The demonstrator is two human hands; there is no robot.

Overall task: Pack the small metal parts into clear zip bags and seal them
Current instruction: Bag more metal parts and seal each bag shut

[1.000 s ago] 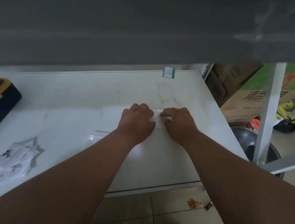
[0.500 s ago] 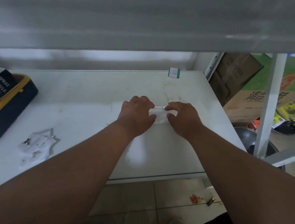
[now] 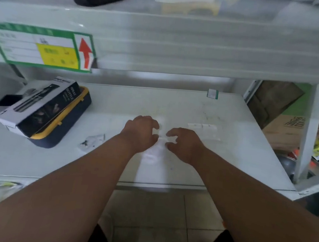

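Zip bag (image 3: 155, 149) lengthwise toward person

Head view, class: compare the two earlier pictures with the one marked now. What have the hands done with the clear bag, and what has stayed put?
The left hand and right hand were pressed together on the clear zip bag; now they have drawn slightly apart with fingers loosened, the bag lying between them on the white shelf. The view has also tilted up. The bag of metal parts and the spray bottle box appear unmoved.

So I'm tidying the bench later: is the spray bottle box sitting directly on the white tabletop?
No, the spray bottle box rests on a yellow-rimmed dark case, which itself sits on the tabletop.
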